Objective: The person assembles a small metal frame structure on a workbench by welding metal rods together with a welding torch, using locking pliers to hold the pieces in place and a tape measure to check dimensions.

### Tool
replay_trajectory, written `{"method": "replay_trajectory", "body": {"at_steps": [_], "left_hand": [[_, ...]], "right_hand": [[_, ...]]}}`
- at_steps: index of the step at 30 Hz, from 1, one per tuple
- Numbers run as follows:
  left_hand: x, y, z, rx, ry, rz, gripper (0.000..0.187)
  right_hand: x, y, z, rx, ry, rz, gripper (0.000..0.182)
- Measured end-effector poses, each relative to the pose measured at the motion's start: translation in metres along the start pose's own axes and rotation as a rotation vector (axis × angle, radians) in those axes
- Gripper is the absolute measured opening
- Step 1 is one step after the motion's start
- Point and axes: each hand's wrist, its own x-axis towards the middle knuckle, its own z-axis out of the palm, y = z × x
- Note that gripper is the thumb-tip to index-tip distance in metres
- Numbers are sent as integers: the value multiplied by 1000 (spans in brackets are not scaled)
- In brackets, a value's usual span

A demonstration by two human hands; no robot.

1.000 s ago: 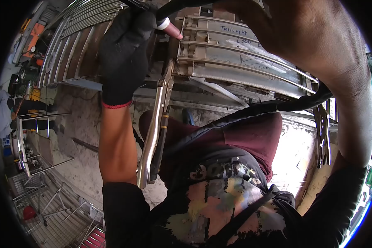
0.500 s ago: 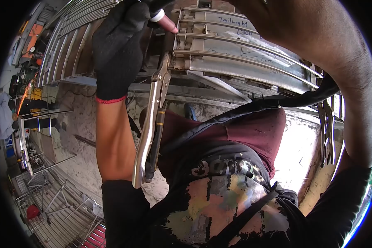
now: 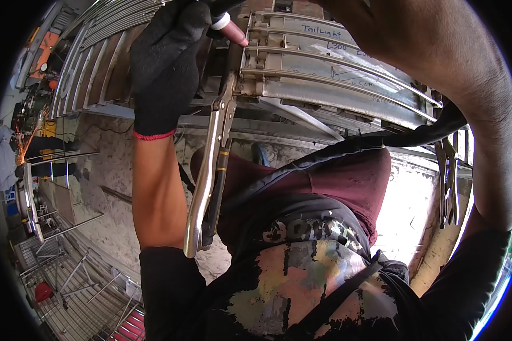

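Observation:
My left hand, in a black glove with a red cuff, is closed around a TIG torch with a pink cup and white collar. The cup's tip touches or nearly touches the left end of a metal frame with parallel rods. Just below it, long-handled locking pliers grip the frame's left edge. My bare right hand is raised at the top right, over the frame's far corner. Its fingers lie outside the view, so whatever it holds is hidden. Handwriting, including "TailLight", marks the sheet metal behind the rods.
A black-sleeved cable crosses my lap. More locking pliers hang at the right. Slatted metalwork stands at the left. Farther off, sparks fly near another person. Metal racks fill the lower left.
My left hand and the torch have shifted very slightly to the right. The distant sparks have changed shape. My right arm looks nearly still.

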Motion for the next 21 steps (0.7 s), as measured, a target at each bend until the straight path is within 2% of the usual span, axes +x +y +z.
{"method": "replay_trajectory", "body": {"at_steps": [3,5,12,15,18,21], "left_hand": [[2,-4,-5,-38,-72,21,44],[3,-2,-5,181,-169,237,42],[4,-11,-3,97,-136,231,41],[5,-11,-2,18,-108,149,41],[3,-4,-3,146,-155,231,41],[7,-4,-8,165,-200,213,42]], "right_hand": [[-4,1,-1,3,0,9,26],[-4,1,-1,2,2,9,27],[-1,0,0,6,3,7,28],[0,0,1,6,0,6,28],[1,0,2,4,1,5,29],[1,0,3,5,1,7,29]]}}
